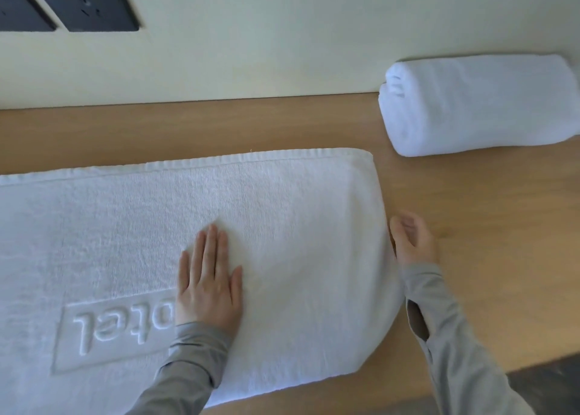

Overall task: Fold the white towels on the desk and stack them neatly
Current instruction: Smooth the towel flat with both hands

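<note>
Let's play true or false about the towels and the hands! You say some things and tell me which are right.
1. The left hand lies flat on the big towel. True.
2. The big towel is blue. False: it is white.
3. A second towel sits bundled up at the far right of the desk, next to the wall. True.
4. The right hand rests on the second towel. False: it is at the big towel's right edge, well apart from the second towel.
5. The big towel has raised letters on it. True.
</note>
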